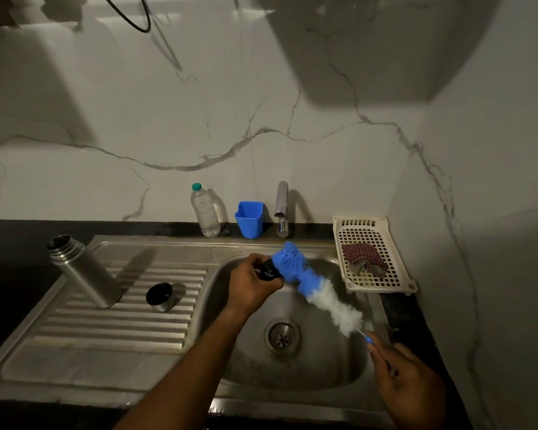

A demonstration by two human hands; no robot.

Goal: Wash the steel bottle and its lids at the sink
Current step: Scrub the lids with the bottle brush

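Note:
The open steel bottle (83,270) stands upright on the ribbed drainboard (106,330) at the left. A steel lid (161,296) with a dark inside lies beside it, to its right. Over the sink basin (295,367), my left hand (253,282) grips a small black lid (269,270). My right hand (407,380) holds the handle of a blue and white bottle brush (311,283). The brush's blue tip presses against the black lid.
The tap (281,203) stands behind the basin, with no water visible. A blue plastic cup (249,218) and a clear water bottle (204,211) stand along the wall. A white plastic basket (371,252) with a checked cloth and a scrubber sits right of the basin.

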